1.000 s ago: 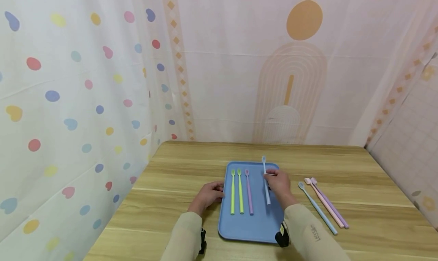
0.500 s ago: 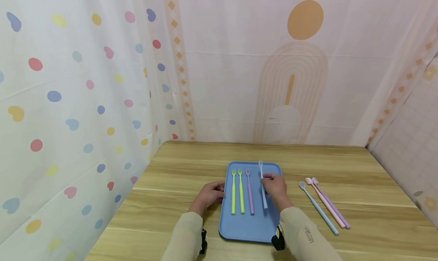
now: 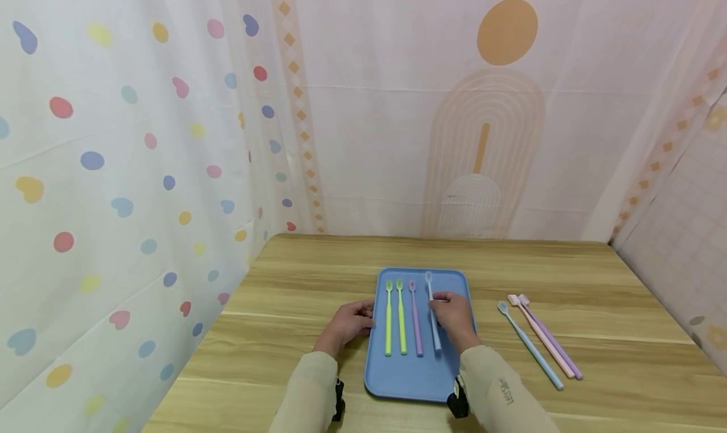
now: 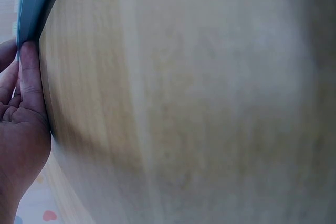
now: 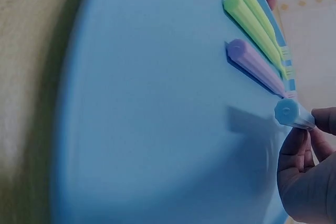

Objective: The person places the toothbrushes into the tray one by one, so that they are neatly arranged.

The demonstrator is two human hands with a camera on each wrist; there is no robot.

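Observation:
My right hand pinches a pale blue toothbrush by its handle over the blue tray. In the right wrist view that toothbrush's end points at the camera, thumb and fingers around the handle, a shadow on the tray below. To its left lie a purple toothbrush and two yellow-green toothbrushes, one nearer the purple and one outermost, all parallel with heads away from me. My left hand holds the tray's left rim; in the left wrist view its fingertips meet the tray's edge.
On the wooden table, right of the tray, lie a light blue toothbrush, a pink toothbrush and a purple toothbrush, the last two overlapping. Patterned curtains hang behind and to the left.
My right hand has carried the pale blue toothbrush left and toward me, lowering it beside the purple one. My left hand has stayed at the tray's rim.

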